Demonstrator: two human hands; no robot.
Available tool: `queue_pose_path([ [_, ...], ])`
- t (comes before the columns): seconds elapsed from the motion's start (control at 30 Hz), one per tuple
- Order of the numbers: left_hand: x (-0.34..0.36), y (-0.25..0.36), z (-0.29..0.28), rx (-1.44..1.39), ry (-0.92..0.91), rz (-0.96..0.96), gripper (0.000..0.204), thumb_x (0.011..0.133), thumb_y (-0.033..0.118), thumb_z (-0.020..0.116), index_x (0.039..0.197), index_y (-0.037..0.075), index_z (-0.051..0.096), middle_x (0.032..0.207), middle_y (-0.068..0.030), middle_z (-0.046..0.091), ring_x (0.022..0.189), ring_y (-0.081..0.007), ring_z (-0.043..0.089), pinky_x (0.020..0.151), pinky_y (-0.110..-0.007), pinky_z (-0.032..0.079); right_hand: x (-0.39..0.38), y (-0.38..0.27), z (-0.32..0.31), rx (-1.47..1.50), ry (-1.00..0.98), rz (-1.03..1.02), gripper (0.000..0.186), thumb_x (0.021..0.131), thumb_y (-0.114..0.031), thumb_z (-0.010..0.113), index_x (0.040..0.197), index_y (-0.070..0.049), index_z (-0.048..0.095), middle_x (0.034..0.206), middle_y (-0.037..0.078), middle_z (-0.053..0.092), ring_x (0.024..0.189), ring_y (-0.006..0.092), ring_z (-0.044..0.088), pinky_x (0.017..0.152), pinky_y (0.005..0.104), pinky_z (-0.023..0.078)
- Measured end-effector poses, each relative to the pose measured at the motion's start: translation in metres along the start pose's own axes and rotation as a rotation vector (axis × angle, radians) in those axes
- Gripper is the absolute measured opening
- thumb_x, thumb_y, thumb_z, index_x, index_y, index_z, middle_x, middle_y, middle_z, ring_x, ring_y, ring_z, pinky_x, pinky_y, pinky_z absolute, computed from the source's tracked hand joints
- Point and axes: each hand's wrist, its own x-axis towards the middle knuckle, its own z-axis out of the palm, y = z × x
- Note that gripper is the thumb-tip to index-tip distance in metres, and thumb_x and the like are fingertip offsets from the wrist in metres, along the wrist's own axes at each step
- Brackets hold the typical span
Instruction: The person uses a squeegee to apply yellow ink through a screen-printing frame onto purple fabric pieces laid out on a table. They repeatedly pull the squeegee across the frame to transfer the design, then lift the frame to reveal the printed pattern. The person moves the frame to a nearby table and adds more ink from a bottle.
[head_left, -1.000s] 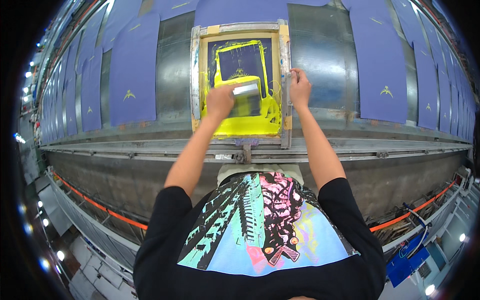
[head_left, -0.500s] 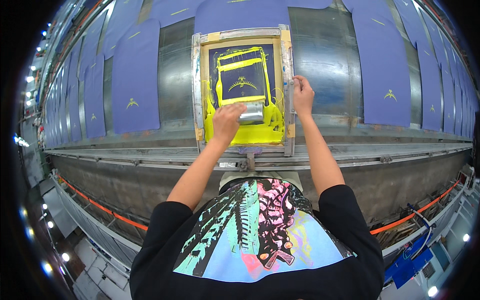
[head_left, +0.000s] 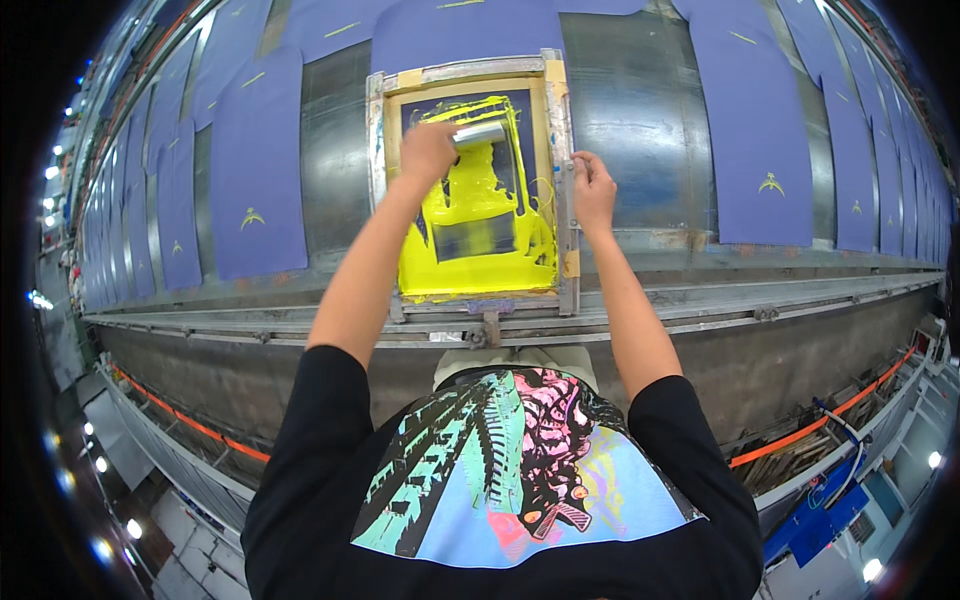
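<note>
Gripping the squeegee (head_left: pixel 478 133) at the screen's far end, the left hand (head_left: pixel 428 152) looks set for an even pull through the yellow ink (head_left: pixel 480 265), while the right hand (head_left: pixel 593 188) clamps the frame (head_left: pixel 566 150).

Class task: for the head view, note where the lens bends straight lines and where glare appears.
Head view: the table rail curves toward the rim; bright lamp glare dots the dark lower corners; the centre is sharp, with left hand on the squeegee.

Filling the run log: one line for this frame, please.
left hand: grips squeegee at far end of screen frame | right hand: holds frame's right edge | yellow ink: spread over mesh
</note>
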Motion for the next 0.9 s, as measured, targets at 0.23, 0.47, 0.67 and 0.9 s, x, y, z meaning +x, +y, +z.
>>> queue_pose_path([
  [0.23,-0.159,0.021,0.033,-0.172,0.305,0.344,0.037,0.080,-0.002,0.063,0.104,0.021,0.079,0.104,-0.0027,0.078,0.092,-0.0249,0.075,0.080,-0.041,0.055,-0.008,0.006,-0.012,0.053,0.051,-0.049,0.019,0.103,-0.021,0.061,0.110,-0.006,0.071,0.064,-0.001,0.049,0.059,0.0070,0.041,0.054,0.0300,0.035],
  [0.47,-0.022,-0.025,-0.012,-0.123,0.107,0.068,0.038,0.081,0.008,0.064,0.112,0.023,0.079,0.101,-0.0125,0.076,0.092,-0.0356,0.071,0.083,-0.045,0.057,-0.024,-0.006,0.001,0.057,0.039,-0.065,0.017,0.103,-0.020,0.060,0.107,-0.007,0.070,0.063,0.006,0.052,0.057,0.0134,0.046,0.056,0.0342,0.039],
  [0.67,0.016,-0.045,-0.011,-0.024,0.123,0.133,0.037,0.080,0.009,0.066,0.109,0.026,0.081,0.102,-0.0101,0.076,0.093,-0.0354,0.072,0.084,-0.045,0.058,-0.039,-0.008,0.018,0.039,0.017,-0.032,0.018,0.102,-0.020,0.061,0.107,-0.006,0.071,0.064,0.009,0.055,0.058,0.0184,0.051,0.059,0.0369,0.042],
  [0.9,-0.141,-0.001,0.066,-0.157,0.066,0.148,0.037,0.079,0.000,0.063,0.104,0.022,0.081,0.102,-0.0079,0.077,0.091,-0.0307,0.074,0.080,-0.044,0.060,-0.032,0.051,0.013,0.036,0.014,-0.029,0.017,0.102,-0.020,0.061,0.108,-0.007,0.072,0.071,0.010,0.060,0.063,0.0161,0.053,0.063,0.0350,0.045],
])
